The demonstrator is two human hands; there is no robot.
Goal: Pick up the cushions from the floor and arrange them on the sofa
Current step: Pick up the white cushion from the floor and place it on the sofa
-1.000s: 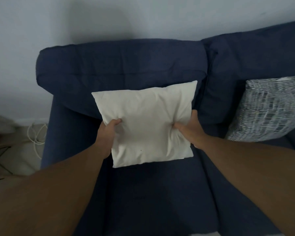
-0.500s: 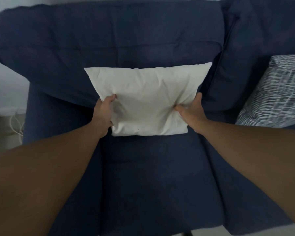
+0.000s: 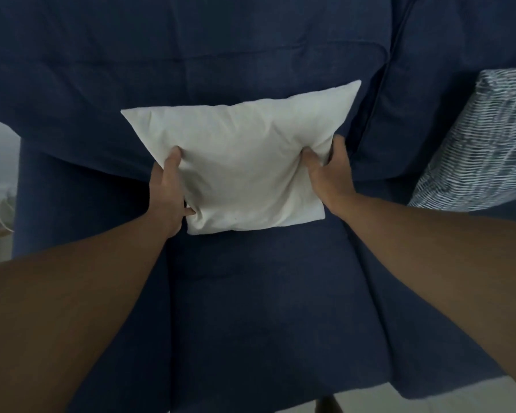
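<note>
A plain white cushion (image 3: 245,156) leans against the backrest of the dark blue sofa (image 3: 251,293), its lower edge on the seat. My left hand (image 3: 169,189) grips the cushion's left edge, thumb on the front. My right hand (image 3: 329,171) pinches its right edge near the upper corner. A second cushion (image 3: 483,144) with a blue and white woven pattern stands against the backrest at the far right, apart from both hands.
The sofa's left armrest (image 3: 81,210) rises beside my left arm. Past it, pale floor with a white cable (image 3: 3,213) shows at the left edge. A strip of light floor (image 3: 474,397) and a dark sofa leg (image 3: 328,405) lie below the seat front.
I have leaned closer, so the sofa fills the view. The white cushion has gone back against the backrest and down onto the seat, both hands still on it.
</note>
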